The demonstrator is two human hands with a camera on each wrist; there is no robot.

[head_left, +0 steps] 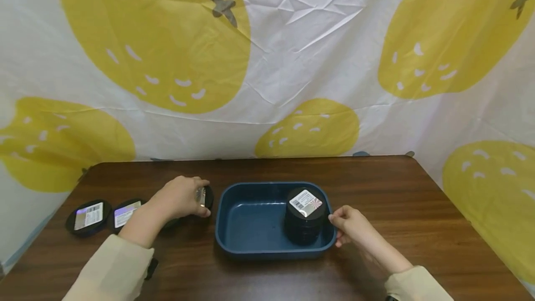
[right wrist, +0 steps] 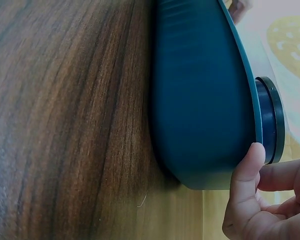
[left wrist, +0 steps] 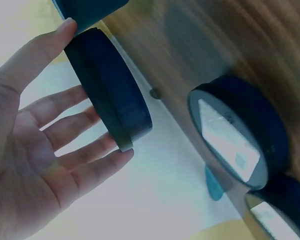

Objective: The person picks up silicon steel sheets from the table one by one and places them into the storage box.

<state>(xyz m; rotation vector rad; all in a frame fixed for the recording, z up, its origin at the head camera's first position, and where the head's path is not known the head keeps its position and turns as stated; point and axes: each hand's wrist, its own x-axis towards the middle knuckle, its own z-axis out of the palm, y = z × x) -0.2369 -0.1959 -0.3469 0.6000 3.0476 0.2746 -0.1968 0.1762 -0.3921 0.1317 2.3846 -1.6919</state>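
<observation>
My left hand grips a round black lidded tub just left of the blue tray. In the left wrist view, thumb and fingers span the edge of that tub, which is tilted and raised off the table. My right hand pinches the tray's right rim between thumb and fingers, as the right wrist view also shows at the tray wall. Inside the tray, at its right end, stands a stack of black tubs with a white label on top.
Left of the tray, a labelled black tub lies at the far left of the wooden table. Beside it is another tub, partly covered by my left forearm. A white curtain with yellow fruit prints hangs behind the table.
</observation>
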